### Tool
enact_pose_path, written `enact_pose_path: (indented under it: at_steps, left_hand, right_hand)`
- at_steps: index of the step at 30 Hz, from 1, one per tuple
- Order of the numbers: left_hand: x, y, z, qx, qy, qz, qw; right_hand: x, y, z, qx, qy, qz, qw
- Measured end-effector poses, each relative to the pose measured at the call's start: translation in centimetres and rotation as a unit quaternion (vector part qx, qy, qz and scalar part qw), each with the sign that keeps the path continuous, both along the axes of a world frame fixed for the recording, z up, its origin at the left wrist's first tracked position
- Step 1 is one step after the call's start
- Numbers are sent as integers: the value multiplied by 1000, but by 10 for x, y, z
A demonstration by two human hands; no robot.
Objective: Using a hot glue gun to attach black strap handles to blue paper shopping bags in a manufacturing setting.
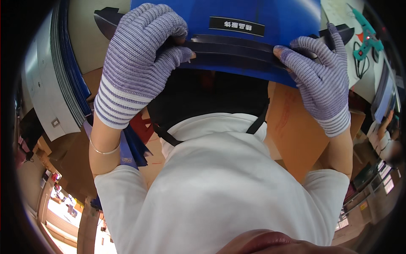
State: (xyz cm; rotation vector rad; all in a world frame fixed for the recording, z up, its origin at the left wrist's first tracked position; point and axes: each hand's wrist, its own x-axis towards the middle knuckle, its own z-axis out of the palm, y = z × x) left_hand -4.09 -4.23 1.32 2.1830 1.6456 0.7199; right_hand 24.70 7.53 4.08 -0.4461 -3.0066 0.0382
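A glossy blue cardboard piece [287, 15] lies before me, with a black label [220, 23] on its face and dark pointed flaps at both ends. Along its near edge runs a folded dark strip [237, 47]. My left hand [141, 55], in a striped purple-and-white knit glove with bare fingertips, closes thumb and fingers on the strip's left part. At the right end, my right hand [319, 70], gloved alike, presses its thumb on the strip with the fingers bent over the flap. Some right fingertips are hidden.
A teal glue gun [368, 40] with a cord lies on the pale table at far right. Stacked white and blue sheets [48, 84] stand at left. Brown cardboard [296, 122] is under my right arm. Another person [387, 146] is at the far right edge.
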Motion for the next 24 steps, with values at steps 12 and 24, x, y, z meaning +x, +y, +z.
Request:
enact_pose_path:
  at_steps: [12, 24]
  left_hand:
    - [-57, -6, 6, 69, 118, -29, 990]
    - [-20, 21, 37, 63, 153, 85, 983]
  right_hand:
    - [46, 46, 15, -52, -35, 51, 997]
    - [1, 76, 15, 23, -19, 124, 992]
